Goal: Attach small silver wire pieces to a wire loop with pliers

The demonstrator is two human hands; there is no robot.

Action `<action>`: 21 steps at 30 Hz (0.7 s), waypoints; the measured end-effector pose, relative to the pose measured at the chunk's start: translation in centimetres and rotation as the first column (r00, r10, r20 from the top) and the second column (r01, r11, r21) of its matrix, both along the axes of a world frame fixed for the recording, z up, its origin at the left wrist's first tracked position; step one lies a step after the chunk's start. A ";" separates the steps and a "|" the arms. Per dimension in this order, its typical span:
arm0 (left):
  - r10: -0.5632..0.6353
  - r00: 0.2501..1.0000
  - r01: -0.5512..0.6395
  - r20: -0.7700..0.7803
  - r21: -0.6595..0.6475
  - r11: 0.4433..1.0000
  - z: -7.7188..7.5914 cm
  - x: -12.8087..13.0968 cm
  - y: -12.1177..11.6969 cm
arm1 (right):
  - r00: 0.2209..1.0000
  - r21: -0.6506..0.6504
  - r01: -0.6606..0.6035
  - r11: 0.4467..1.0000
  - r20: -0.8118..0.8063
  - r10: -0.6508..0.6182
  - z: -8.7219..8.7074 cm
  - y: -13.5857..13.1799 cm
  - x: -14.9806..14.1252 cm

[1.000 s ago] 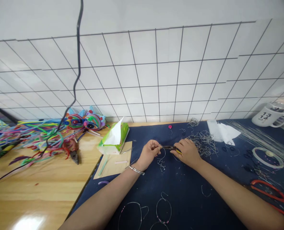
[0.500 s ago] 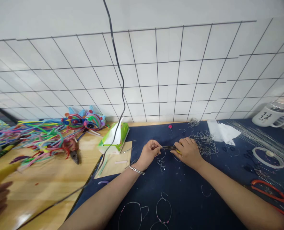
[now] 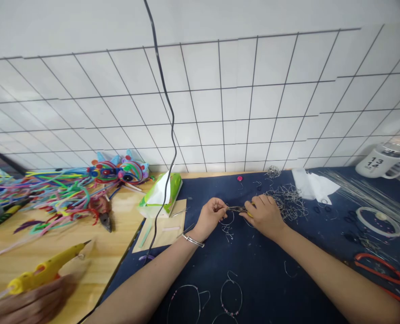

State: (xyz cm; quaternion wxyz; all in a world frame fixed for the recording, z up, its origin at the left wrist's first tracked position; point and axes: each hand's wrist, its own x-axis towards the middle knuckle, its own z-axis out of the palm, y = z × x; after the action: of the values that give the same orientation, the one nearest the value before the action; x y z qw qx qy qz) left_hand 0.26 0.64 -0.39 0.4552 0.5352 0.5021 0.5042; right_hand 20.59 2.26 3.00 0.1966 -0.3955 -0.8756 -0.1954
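Between the fingertips of my left hand (image 3: 213, 215) is one end of a thin wire hoop (image 3: 233, 219), pinched fast. My right hand (image 3: 265, 214) is wrapped round yellow-handled pliers (image 3: 237, 209), whose jaws point left and meet the wire at my left fingertips. Whether the jaws grip the wire is too small to tell. Below the hoop lie short wire scraps (image 3: 227, 233) on the dark blue cloth (image 3: 264, 270). Nearer to me rest wire hoops with small pink beads (image 3: 231, 292). A tangle of wire pieces (image 3: 289, 201) sits just beyond my right hand.
A tissue pack (image 3: 173, 189) and a hanging black cable (image 3: 171, 117) are left of centre. At left, another person's hand (image 3: 34, 301) holds a yellow glue gun (image 3: 47, 270) near colourful pipe cleaners (image 3: 65, 189). On the right are red-handled scissors (image 3: 380, 269), long wires (image 3: 379, 198) and a mug (image 3: 380, 161).
The other person's hand has come further into view from the left with the glue gun. The cable's lower part has shifted. My hands stay nearly in place; the pliers' jaws are turned slightly.
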 end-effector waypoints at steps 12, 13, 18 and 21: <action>0.031 0.999 -0.031 0.026 -0.004 1.000 -0.1 0.2 -0.1 | 1.000 0.019 0.007 1.000 -0.007 -0.007 0.0 -0.1 -0.1; 0.034 0.999 -0.034 0.032 -0.005 0.999 -0.2 0.3 -0.1 | 1.000 0.022 0.007 1.000 -0.005 -0.007 0.1 -0.2 -0.1; 0.045 0.996 -0.043 0.076 -0.017 0.999 -0.4 0.3 -0.1 | 0.999 0.040 0.006 0.999 0.031 -0.008 0.0 -0.2 -0.1; 0.044 0.994 -0.042 0.096 -0.020 0.999 -0.4 0.3 -0.2 | 0.999 0.047 0.002 0.999 0.037 -0.003 -0.1 -0.1 -0.1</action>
State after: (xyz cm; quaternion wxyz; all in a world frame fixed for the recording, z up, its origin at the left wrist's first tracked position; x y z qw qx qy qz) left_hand 0.52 0.47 -0.83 0.4727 0.4953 0.4954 0.5346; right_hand 20.46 2.15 2.95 0.1890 -0.3882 -0.8739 -0.2233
